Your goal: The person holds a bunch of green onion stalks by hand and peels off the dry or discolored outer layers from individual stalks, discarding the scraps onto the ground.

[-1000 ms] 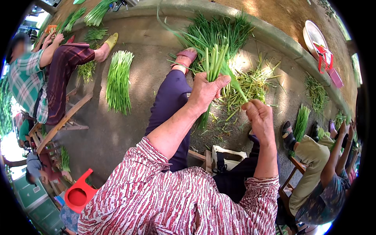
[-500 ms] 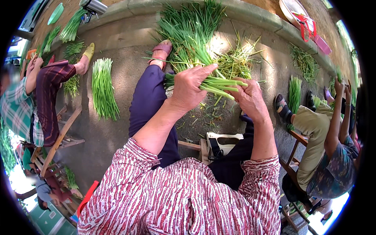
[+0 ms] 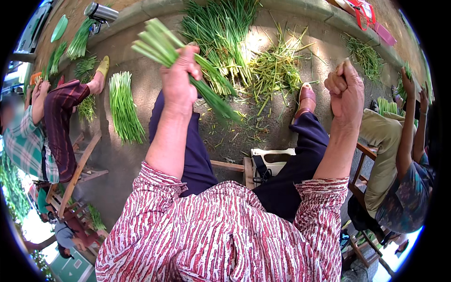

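Note:
My left hand (image 3: 181,77) is wrapped round a small bunch of garlic chives (image 3: 157,44). The pale stem ends point up and left, and the dark leaves trail down to the right. Well apart from it, my right hand (image 3: 345,89) is raised above my right knee with the fingers curled in tight. Whether anything small is inside that hand cannot be seen. Beyond my hands lies a big heap of loose garlic chives (image 3: 218,35) on the ground. Right of it is a pile of yellowed leaf trimmings (image 3: 277,68).
A neat bundle of chives (image 3: 124,107) lies to my left. One person (image 3: 33,131) sits on a wooden bench farther left; another (image 3: 399,183) sits at right. A concrete kerb (image 3: 300,11) runs along the far side, with a metal flask (image 3: 101,12) by it.
My hands have moved apart: the left went up and left with the chives, the right moved right and away from the bunch. The stems now point up-left instead of right.

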`<state>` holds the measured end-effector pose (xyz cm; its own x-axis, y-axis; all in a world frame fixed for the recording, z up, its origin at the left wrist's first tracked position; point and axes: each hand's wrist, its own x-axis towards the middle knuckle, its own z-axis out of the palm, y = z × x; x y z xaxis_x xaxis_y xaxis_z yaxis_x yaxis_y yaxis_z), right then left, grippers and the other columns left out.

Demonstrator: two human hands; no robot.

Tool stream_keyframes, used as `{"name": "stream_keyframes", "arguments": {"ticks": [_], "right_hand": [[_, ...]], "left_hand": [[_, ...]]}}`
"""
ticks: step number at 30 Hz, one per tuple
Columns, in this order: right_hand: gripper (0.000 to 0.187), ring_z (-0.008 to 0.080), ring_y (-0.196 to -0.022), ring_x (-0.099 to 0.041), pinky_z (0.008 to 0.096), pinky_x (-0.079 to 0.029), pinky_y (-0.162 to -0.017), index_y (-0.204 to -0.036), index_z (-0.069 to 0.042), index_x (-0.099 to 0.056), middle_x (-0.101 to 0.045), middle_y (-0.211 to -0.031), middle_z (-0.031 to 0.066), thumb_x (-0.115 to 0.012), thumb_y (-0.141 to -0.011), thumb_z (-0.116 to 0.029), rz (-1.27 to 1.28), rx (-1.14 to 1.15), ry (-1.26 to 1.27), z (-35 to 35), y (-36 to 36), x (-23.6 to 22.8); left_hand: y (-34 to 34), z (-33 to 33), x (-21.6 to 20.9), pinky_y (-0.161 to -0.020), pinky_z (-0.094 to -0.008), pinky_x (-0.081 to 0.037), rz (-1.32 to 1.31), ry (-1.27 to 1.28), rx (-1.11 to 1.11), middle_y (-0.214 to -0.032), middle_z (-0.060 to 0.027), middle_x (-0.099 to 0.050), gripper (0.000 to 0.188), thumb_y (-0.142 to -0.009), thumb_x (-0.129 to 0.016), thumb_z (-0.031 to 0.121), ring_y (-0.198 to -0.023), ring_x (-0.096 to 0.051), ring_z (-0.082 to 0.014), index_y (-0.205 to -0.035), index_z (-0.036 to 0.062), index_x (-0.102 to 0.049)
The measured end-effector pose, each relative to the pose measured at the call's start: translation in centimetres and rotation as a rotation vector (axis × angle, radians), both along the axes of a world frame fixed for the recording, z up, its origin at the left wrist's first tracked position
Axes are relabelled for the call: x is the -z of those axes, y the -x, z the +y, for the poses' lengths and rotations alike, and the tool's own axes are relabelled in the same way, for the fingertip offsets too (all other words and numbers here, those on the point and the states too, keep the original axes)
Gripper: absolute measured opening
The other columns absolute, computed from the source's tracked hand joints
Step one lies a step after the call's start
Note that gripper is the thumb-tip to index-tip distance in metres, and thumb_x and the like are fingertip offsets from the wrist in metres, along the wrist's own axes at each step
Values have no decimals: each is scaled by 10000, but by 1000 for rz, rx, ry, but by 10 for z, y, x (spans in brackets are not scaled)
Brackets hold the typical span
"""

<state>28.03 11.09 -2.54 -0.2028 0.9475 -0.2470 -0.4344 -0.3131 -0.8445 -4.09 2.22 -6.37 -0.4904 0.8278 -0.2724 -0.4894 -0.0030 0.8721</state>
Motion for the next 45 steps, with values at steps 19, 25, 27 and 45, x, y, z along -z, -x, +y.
{"name": "stream_keyframes", "arguments": {"ticks": [19, 25, 27, 45], "right_hand": [[223, 73, -560, -340, 214, -266, -498, -1035, 87, -587, -451, -653, 3, -508, -942, -100, 98, 47, 35, -16, -4, -3], [255, 111, -708, -570, 191, -469, -630, -1104, 84, -568, -612, -897, 107, -469, -872, 53, -32, 218, 30, -11, -15, -5], [258, 109, -718, -572, 192, -465, -611, -1102, 82, -569, -620, -918, 117, -470, -866, 58, -91, 264, 19, -11, -20, -5], [272, 245, -1092, -564, 279, -432, -905, -1037, -69, -671, -628, -1103, 152, -632, -789, -173, -1196, 102, -246, 2, -26, 4]], "left_hand": [[81, -18, -5, -583, -288, -348, -609, -399, -12, -659, 8, -500, 198, -869, -632, 253, -578, -452, -108, -956, 76, -621], [87, -20, -13, -590, -291, -342, -605, -416, 6, -636, 32, -501, 188, -840, -662, 241, -562, -453, -103, -935, 85, -616], [85, -22, -15, -590, -289, -335, -620, -412, -1, -626, 39, -504, 177, -840, -662, 235, -549, -451, -98, -926, 87, -617], [88, -25, -18, -587, -267, -324, -603, -444, 74, -619, 53, -484, 163, -856, -650, 231, -548, -437, -79, -922, 86, -615]]}}
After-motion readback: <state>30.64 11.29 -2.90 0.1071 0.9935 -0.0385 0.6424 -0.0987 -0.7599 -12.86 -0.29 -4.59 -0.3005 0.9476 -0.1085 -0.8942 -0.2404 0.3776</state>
